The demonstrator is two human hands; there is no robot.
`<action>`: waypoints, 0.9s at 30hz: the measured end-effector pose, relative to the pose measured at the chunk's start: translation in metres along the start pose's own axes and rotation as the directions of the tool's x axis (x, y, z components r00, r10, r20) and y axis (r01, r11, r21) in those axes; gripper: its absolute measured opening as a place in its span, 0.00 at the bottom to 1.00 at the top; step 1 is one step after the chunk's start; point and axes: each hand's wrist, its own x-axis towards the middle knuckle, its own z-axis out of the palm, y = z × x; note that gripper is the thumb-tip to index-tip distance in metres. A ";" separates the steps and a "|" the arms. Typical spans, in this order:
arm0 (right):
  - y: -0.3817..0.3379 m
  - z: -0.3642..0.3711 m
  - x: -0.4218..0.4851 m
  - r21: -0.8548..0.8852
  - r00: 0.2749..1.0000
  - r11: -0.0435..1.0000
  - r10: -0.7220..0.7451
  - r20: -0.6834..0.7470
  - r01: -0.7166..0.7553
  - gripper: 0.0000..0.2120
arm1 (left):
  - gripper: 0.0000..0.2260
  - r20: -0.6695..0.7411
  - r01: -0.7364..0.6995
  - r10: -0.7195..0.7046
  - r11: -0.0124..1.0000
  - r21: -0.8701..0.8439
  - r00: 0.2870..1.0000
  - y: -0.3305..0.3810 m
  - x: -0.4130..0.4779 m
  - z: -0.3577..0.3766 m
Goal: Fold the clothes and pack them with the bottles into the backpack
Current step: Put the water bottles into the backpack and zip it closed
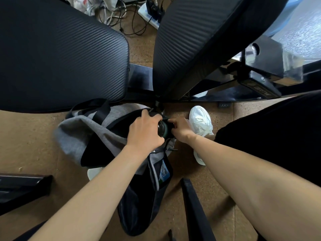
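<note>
A grey and black backpack lies on the brown floor between my arms. My left hand grips a dark round bottle at the bag's right side. My right hand pinches the black edge of the backpack right beside the bottle. Only the bottle's dark end shows between the two hands. A dark garment hangs from the bag's near end. A blue and white label shows in a side pocket.
Two black chair seats loom over the floor ahead. A black metal chair base lies to the right. A white shoe stands beside my right hand. Cables and a power strip lie at the back.
</note>
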 end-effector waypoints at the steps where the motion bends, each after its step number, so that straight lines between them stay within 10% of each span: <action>1: -0.001 0.001 0.001 -0.006 1.000 1.000 -0.006 0.016 0.006 0.26 | 0.26 -0.020 -0.002 0.002 1.000 -0.001 1.000 0.001 0.002 0.003; 14: -0.007 -0.014 -0.003 -0.043 0.999 0.999 -0.033 -0.008 0.033 0.28 | 0.27 -0.138 0.185 -0.246 0.919 -0.347 0.960 -0.008 -0.013 0.028; 20: -0.007 -0.011 -0.013 0.099 0.999 0.995 -0.022 -0.028 0.025 0.30 | 0.27 -0.015 -0.176 0.175 0.980 -0.088 0.984 -0.024 0.010 0.032; 27: -0.007 -0.013 -0.008 0.100 0.998 0.994 0.040 -0.038 -0.036 0.25 | 0.35 0.021 -0.196 0.196 0.965 0.176 0.980 -0.008 0.018 0.034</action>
